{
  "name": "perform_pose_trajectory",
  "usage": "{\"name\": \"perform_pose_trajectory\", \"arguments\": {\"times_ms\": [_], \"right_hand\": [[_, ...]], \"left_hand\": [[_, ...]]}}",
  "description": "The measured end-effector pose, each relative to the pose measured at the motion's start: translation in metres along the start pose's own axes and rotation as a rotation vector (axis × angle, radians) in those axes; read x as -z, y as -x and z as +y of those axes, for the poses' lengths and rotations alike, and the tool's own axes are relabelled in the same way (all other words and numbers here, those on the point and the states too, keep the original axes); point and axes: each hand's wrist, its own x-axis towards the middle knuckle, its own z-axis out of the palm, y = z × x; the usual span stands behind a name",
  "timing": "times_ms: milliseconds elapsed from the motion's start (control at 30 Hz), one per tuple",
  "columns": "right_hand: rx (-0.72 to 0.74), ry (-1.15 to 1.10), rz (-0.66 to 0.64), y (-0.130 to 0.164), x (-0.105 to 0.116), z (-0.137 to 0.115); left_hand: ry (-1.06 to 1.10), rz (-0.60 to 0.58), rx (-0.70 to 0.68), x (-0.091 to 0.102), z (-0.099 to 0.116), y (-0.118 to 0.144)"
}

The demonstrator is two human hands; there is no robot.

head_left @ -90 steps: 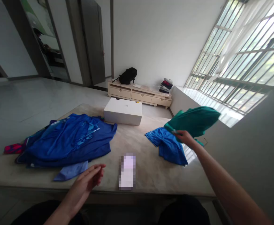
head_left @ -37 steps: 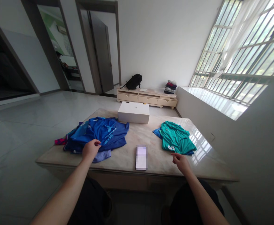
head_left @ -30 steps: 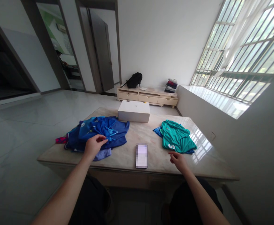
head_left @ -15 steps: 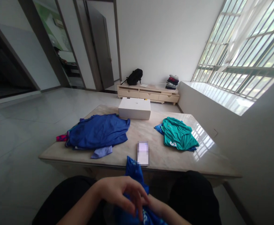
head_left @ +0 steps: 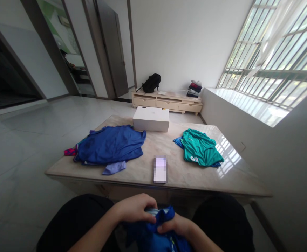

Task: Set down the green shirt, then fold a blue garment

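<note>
blue garment [head_left: 153, 234] bunched in the lap — left hand [head_left: 135, 208] and right hand [head_left: 176, 225] each closed on it

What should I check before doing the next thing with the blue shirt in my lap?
1. Both hands on the blue shirt: ok, left hand and right hand grip it.
2. Shirt spread flat: not ok, it is bunched in the lap.
3. Bare spot on the table: ok.
4. Phone near the front edge: ok, lying flat.
5. Green shirt lies on its pile: ok.
6. Collar direction: cannot tell.
</note>
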Motion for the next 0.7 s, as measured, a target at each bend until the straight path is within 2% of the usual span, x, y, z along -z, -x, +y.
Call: {"name": "perform_pose_trajectory", "arguments": {"times_ms": [167,333,500,600,700], "right_hand": [[0.116,0.123,0.118,-0.014,0.001,0.007],[0.319,0.428,0.248,-0.025,0.007,0.011],[0.563,0.652,0.371,-0.015,0.013,-0.004],[0.708,0.724,0.464,-0.007,0.018,-0.015],[0.817,0.772,0.503,-0.001,0.021,-0.02]], "left_hand": [[-0.012,0.171,0.069,0.012,-0.01,0.002],[-0.024,0.271,0.131,0.012,-0.016,0.001],[-0.027,0.255,0.136,0.012,-0.018,0.003],[-0.032,0.204,0.104,0.011,-0.017,0.004],[-0.068,0.182,0.074,0.005,-0.015,0.002]]}}
